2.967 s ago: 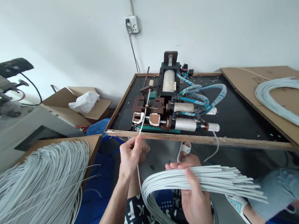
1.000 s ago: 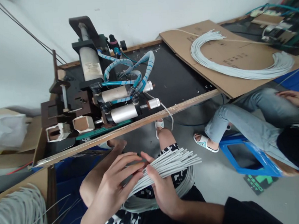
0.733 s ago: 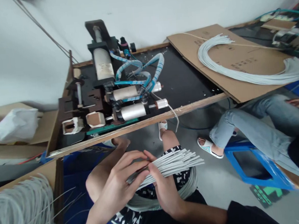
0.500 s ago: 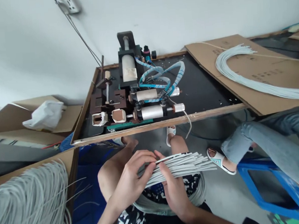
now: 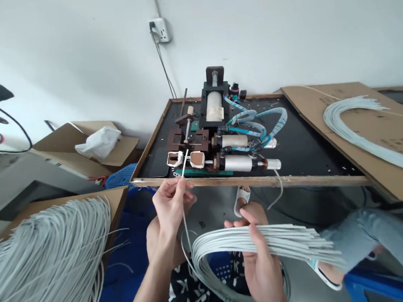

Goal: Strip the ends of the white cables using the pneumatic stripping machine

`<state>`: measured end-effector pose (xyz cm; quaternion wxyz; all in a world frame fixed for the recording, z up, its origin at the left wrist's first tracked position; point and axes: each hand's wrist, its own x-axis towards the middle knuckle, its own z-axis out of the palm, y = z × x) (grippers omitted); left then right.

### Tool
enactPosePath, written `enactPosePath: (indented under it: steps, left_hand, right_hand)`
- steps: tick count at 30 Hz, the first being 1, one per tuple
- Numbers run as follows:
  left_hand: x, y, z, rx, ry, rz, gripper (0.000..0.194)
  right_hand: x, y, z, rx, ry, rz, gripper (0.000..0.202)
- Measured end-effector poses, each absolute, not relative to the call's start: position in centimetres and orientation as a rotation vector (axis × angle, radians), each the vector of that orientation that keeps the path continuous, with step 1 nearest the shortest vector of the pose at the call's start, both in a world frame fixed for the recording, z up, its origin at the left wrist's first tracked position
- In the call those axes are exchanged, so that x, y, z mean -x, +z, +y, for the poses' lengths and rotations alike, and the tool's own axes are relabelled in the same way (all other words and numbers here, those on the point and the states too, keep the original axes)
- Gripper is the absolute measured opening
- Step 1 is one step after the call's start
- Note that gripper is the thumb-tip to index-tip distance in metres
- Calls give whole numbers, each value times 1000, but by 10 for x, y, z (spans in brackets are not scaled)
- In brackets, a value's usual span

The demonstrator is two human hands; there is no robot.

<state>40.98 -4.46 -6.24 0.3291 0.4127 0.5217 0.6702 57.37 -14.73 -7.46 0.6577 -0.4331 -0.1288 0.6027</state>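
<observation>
My left hand point(image 5: 172, 201) pinches one white cable point(image 5: 184, 167) close to its end. That end points up between the two pale-edged jaws point(image 5: 197, 159) at the front of a pneumatic machine point(image 5: 237, 162). From my fingers the cable runs down toward my lap. My right hand point(image 5: 262, 257) is wrapped round a bundle of white cables point(image 5: 225, 241), thumb on top. The bundle's cut ends fan out to the right, while its coiled part hangs over my lap.
The machine sits on a black table with a wooden edge point(image 5: 293, 180). At right, another cable bundle point(image 5: 366, 135) lies on cardboard. To the left are a heap of cables point(image 5: 53, 258) and an open carton point(image 5: 73, 146). Another person's leg point(image 5: 373, 240) is at lower right.
My left hand has left the bundle and moved up and forward with a single cable to the machine's jaws. My right hand keeps the bundle. The view has shifted left.
</observation>
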Motion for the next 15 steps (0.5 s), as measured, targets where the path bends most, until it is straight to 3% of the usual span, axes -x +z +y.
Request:
enactPosePath:
  steps: [15]
  left_hand:
    - [-421,-65,-20,-1037,1841,1511,20]
  right_hand:
    - [-576,-78,-147,961,1361,-360,31]
